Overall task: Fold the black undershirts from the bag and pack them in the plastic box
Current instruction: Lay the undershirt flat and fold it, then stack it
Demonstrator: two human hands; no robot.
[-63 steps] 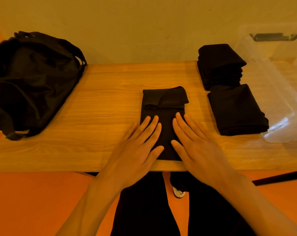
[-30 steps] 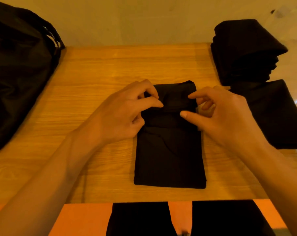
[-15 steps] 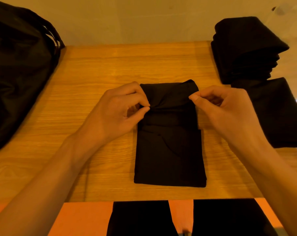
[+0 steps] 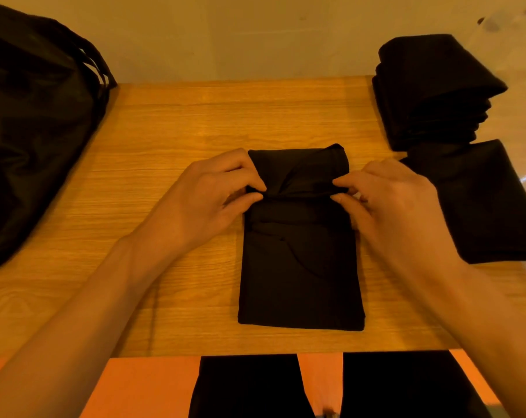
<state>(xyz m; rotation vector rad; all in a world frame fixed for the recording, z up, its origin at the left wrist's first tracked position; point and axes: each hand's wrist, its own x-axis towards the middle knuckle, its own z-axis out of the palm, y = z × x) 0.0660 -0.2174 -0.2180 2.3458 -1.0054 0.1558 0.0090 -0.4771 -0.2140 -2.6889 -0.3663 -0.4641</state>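
Note:
A black undershirt [image 4: 301, 267], folded into a narrow strip, lies on the wooden table [image 4: 171, 131] in front of me. Its far end is turned back toward me in a loose roll. My left hand [image 4: 204, 200] pinches the roll's left edge between thumb and fingers. My right hand [image 4: 388, 206] pinches its right edge the same way. Several folded black undershirts form a stack [image 4: 430, 92] at the far right, with another folded one [image 4: 482, 203] lying flat just in front of it. The clear plastic box [image 4: 521, 40] shows faintly at the right edge.
A large black bag [image 4: 35, 122] fills the table's left side, against the pale wall. The table's front edge runs just below the undershirt, with my dark-trousered legs and an orange floor beneath it.
My hands left the near end of the undershirt and went to its far end, where they took hold of both edges. Over the last half second they hardly moved.

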